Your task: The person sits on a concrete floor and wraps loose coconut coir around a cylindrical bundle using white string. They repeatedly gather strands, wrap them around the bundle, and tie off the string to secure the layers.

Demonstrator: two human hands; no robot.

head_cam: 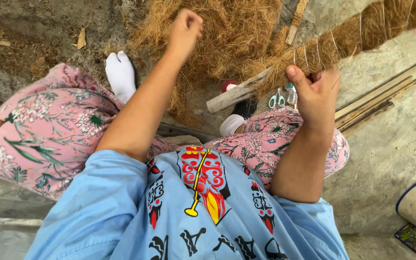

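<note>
While fibre hides its fingertips, right hand (318, 94) grips the bundle (323, 45).

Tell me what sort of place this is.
Probably an informal outdoor or yard workspace for fibre craft, with the person sitting on the ground. A heap of coir-like brown fibre lies on bare dirt, thin wooden slats rest on rough concrete, and the right hand grips a fibre bundle.

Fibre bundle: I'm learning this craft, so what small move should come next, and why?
Probably draw the left hand back toward the fibre bundle. The right hand grips the bound bundle while the left is fisted over the loose fibre pile, apparently pinching strands.
</note>
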